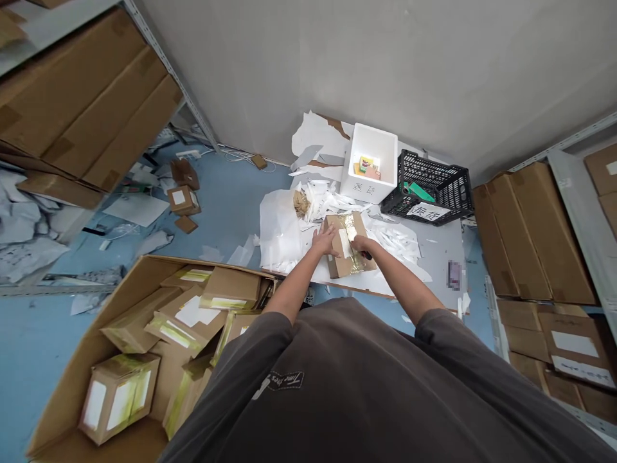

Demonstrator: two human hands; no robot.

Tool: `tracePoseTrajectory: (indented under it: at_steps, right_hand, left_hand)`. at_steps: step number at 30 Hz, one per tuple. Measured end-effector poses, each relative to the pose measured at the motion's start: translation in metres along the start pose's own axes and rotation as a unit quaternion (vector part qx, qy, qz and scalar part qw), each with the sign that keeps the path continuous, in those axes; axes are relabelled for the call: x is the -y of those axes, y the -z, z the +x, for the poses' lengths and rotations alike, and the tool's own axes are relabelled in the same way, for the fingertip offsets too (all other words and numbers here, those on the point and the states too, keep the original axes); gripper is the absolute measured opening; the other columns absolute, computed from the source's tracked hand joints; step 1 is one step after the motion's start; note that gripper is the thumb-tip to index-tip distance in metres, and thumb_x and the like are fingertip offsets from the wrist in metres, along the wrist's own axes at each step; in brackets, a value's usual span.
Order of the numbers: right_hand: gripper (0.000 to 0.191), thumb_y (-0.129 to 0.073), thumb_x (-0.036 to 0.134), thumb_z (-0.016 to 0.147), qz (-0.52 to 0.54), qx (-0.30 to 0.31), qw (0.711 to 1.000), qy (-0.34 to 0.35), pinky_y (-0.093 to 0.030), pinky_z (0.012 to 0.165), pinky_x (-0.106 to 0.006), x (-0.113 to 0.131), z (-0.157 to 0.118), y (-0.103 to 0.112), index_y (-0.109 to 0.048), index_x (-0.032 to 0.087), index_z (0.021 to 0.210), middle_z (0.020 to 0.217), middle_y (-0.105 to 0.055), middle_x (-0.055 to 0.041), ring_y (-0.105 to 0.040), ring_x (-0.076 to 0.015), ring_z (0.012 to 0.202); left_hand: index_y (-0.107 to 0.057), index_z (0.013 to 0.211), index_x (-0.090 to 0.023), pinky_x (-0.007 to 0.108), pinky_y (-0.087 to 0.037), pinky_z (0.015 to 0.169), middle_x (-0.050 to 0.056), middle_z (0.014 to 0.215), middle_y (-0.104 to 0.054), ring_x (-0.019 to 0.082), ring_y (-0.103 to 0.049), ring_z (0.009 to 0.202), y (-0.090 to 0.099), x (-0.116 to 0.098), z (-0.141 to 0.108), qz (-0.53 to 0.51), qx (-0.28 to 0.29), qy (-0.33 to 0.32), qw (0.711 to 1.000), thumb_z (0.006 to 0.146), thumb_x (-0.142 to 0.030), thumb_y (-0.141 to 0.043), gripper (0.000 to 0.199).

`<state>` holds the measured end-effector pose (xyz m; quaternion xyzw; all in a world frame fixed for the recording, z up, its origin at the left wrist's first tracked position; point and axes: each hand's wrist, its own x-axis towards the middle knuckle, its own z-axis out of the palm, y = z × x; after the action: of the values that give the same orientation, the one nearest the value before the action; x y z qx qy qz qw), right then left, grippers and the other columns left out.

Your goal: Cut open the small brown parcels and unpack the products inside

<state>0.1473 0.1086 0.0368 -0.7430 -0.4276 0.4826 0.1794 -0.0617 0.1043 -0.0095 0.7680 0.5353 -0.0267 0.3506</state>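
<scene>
A brown cardboard box (pixel 343 265) with a white label and shiny clear tape lies on the work table (pixel 436 254). My left hand (pixel 324 240) rests on the box's left side with its fingers spread. At the right part of the box, my right hand (pixel 362 246) is closed around a small dark tool (pixel 367 255), close to the tape. The tool's tip is too small to make out. White paper strips (pixel 322 200) lie behind the box, with a crumpled brown paper (pixel 301 202) among them.
A white bin (pixel 369 186) and a black crate (pixel 427 193) stand at the table's back. On the left, a large carton (pixel 81 321) holds several taped boxes. Shelves with cartons (pixel 540 231) flank both sides. Scraps and small boxes (pixel 183 199) lie on the floor.
</scene>
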Motion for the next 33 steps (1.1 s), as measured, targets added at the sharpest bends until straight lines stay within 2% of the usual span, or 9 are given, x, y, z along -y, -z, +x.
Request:
tracePoseTrajectory:
  at_steps: [5, 8, 11, 14, 17, 21, 25, 28, 33]
  right_hand:
    - [0.036, -0.084, 0.051, 0.086, -0.058, 0.012, 0.995, -0.076, -0.059, 0.05, -0.042, -0.069, -0.065, 0.026, -0.064, 0.021, 0.08, 0.046, -0.056, -0.0039, -0.063, -0.0265, 0.041]
    - [0.034, -0.088, 0.037, 0.083, -0.099, 0.055, 0.99, -0.082, -0.057, 0.052, -0.037, -0.099, -0.094, 0.035, -0.058, 0.025, 0.071, 0.051, -0.06, -0.0038, -0.065, -0.0249, 0.047]
    - [0.03, -0.084, 0.024, 0.082, -0.11, 0.076, 0.989, -0.058, -0.056, 0.062, -0.034, -0.114, -0.106, 0.04, -0.057, 0.025, 0.07, 0.063, -0.067, -0.0048, -0.071, -0.0263, 0.064]
    - [0.023, -0.077, 0.024, 0.086, -0.06, 0.005, 0.997, -0.041, -0.056, 0.07, -0.031, -0.122, -0.111, 0.04, -0.057, 0.026, 0.075, 0.068, -0.065, -0.0019, -0.071, -0.0245, 0.074]
    - [0.014, -0.07, 0.032, 0.092, -0.045, -0.048, 0.996, -0.056, -0.056, 0.071, -0.029, -0.127, -0.117, 0.041, -0.058, 0.027, 0.085, 0.072, -0.066, -0.0006, -0.07, -0.023, 0.075]
    - [0.01, -0.062, 0.037, 0.1, -0.137, -0.104, 0.985, -0.017, -0.054, 0.08, -0.034, -0.13, -0.127, 0.052, -0.061, 0.026, 0.099, 0.081, -0.07, -0.007, -0.071, -0.0285, 0.085]
    - [0.025, -0.06, 0.05, 0.102, -0.148, -0.137, 0.979, 0.001, -0.053, 0.087, -0.038, -0.126, -0.114, 0.065, -0.06, 0.026, 0.112, 0.091, -0.074, -0.0091, -0.073, -0.0325, 0.094]
    - [0.047, -0.074, 0.059, 0.092, -0.133, -0.173, 0.974, -0.056, -0.054, 0.09, -0.038, -0.119, -0.082, 0.066, -0.056, 0.024, 0.117, 0.107, -0.076, -0.0134, -0.073, -0.034, 0.105]
    - [0.066, -0.089, 0.052, 0.08, -0.062, -0.236, 0.962, -0.125, -0.056, 0.096, -0.038, -0.11, -0.031, 0.052, -0.052, 0.02, 0.125, 0.124, -0.074, -0.0196, -0.071, -0.034, 0.12]
  left_hand:
    - [-0.019, 0.178, -0.032, 0.071, -0.004, 0.133, 0.008, 0.186, 0.001, 0.05, 0.02, 0.166, -0.001, -0.001, 0.004, 0.003, 0.001, 0.014, 1.0, 0.058, -0.077, -0.094, 0.148]
    - [-0.021, 0.178, -0.03, 0.071, -0.003, 0.133, 0.009, 0.186, -0.001, 0.051, 0.021, 0.166, 0.0, -0.002, 0.006, 0.005, 0.003, 0.02, 1.0, 0.057, -0.074, -0.096, 0.149]
    - [-0.027, 0.177, -0.025, 0.069, 0.002, 0.134, 0.015, 0.185, -0.01, 0.051, 0.015, 0.167, 0.0, -0.007, 0.002, 0.007, -0.028, 0.002, 1.0, 0.059, -0.068, -0.097, 0.144]
    - [-0.043, 0.17, -0.021, 0.059, -0.004, 0.137, 0.017, 0.182, -0.025, 0.045, -0.002, 0.17, -0.005, -0.021, -0.004, -0.011, -0.035, -0.096, 0.995, 0.074, -0.056, -0.091, 0.113]
    - [-0.057, 0.16, -0.031, 0.052, -0.015, 0.138, 0.007, 0.18, -0.035, 0.039, -0.013, 0.17, -0.012, -0.038, -0.003, -0.014, 0.024, -0.195, 0.98, 0.08, -0.042, -0.085, 0.085]
    - [-0.054, 0.162, -0.035, 0.056, -0.02, 0.136, 0.003, 0.182, -0.03, 0.041, -0.015, 0.169, -0.018, -0.055, 0.014, 0.029, 0.089, -0.205, 0.974, 0.073, -0.034, -0.086, 0.094]
    - [-0.055, 0.161, -0.035, 0.062, -0.019, 0.134, 0.006, 0.182, -0.029, 0.051, -0.013, 0.167, -0.027, -0.072, 0.04, 0.078, 0.13, -0.189, 0.97, 0.055, -0.032, -0.097, 0.114]
    - [-0.062, 0.156, -0.029, 0.066, -0.018, 0.132, 0.016, 0.175, -0.039, 0.06, -0.017, 0.161, -0.039, -0.089, 0.056, 0.114, 0.14, -0.164, 0.97, 0.04, -0.032, -0.106, 0.124]
    - [-0.064, 0.152, -0.025, 0.071, -0.019, 0.129, 0.022, 0.162, -0.05, 0.058, -0.029, 0.154, -0.052, -0.113, 0.073, 0.164, 0.13, -0.156, 0.965, 0.047, -0.048, -0.106, 0.116]
